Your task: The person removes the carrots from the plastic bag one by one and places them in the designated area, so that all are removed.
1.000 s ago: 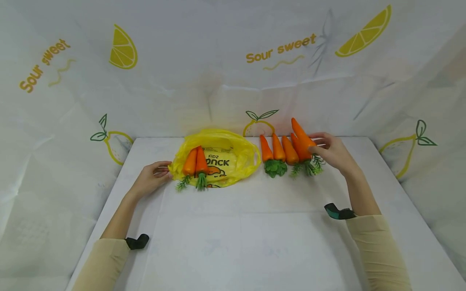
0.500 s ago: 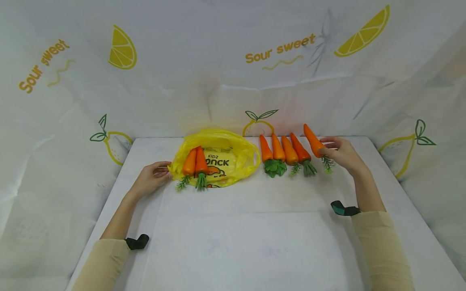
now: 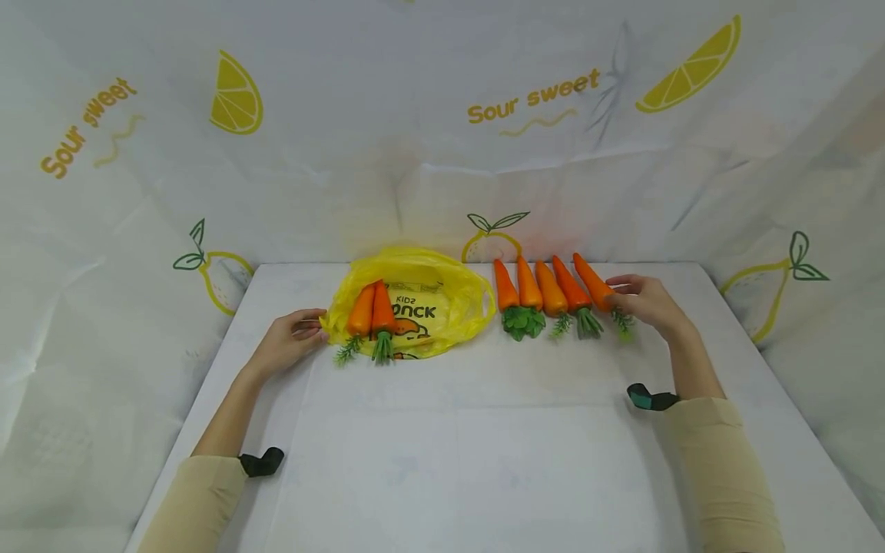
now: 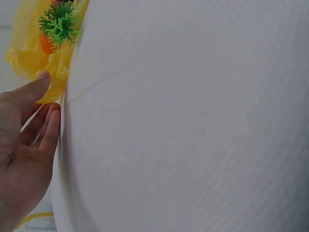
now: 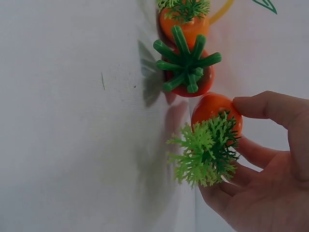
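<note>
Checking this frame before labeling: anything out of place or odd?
No visible spill or damage. Slightly odd: two carrots on the yellow bag have green tops overhanging its front edge rather than sitting within it.

Orange carrots (image 3: 551,292) with green tops (image 3: 523,322), yellow bag (image 3: 456,280) with black lettering (image 3: 419,312), white table (image 3: 449,468), white backdrop (image 3: 332,100) with yellow lemon slices (image 3: 238,104), beige sleeves (image 3: 722,468)
</note>
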`<state>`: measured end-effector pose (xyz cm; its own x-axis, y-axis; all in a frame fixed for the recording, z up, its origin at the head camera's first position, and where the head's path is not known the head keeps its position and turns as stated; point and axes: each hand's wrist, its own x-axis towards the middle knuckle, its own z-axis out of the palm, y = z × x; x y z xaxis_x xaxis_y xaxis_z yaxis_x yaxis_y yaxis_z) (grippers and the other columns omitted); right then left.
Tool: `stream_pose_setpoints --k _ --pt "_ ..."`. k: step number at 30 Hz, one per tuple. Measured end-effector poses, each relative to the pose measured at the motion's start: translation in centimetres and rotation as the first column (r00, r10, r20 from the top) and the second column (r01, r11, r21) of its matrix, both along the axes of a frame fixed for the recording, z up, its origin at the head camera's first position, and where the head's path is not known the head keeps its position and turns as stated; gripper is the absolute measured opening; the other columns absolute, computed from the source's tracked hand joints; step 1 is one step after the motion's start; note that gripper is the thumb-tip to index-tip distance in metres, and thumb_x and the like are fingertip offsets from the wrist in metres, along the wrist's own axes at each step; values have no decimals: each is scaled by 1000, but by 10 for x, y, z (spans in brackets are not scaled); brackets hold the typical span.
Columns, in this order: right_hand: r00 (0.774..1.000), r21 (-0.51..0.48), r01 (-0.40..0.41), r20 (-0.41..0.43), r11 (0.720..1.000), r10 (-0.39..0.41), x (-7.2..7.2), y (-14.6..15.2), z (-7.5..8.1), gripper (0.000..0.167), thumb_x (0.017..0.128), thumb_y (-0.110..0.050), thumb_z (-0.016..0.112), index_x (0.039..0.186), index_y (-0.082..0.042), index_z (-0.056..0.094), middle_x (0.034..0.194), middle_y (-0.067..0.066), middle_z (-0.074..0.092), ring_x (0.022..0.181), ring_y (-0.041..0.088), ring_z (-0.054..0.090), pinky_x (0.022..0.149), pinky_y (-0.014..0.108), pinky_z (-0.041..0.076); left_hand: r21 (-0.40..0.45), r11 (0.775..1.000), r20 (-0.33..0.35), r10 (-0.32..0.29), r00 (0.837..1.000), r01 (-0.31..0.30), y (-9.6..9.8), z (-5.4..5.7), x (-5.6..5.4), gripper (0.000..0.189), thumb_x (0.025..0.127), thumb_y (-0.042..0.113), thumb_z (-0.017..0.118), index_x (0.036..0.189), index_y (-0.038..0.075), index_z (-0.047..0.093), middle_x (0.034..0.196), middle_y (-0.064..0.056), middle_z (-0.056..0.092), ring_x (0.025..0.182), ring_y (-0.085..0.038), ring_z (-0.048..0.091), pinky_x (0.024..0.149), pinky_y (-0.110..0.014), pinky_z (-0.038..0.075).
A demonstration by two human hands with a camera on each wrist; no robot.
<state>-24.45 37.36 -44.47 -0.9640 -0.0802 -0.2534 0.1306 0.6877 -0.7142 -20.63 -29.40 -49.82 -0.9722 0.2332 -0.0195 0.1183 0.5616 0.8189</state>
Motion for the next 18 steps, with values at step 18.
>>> stream_pose_setpoints --k 18 --pt "1000 -1 11 15 1000 -11 -4 0 -14 62 111 -27 61 157 10 43 160 42 43 145 55 45 124 71 42 -3 1000 20 -4 1000 4 -2 1 0 56 103 15 76 153 -3 57 150 -32 61 136 -46 66 114 -47 57"
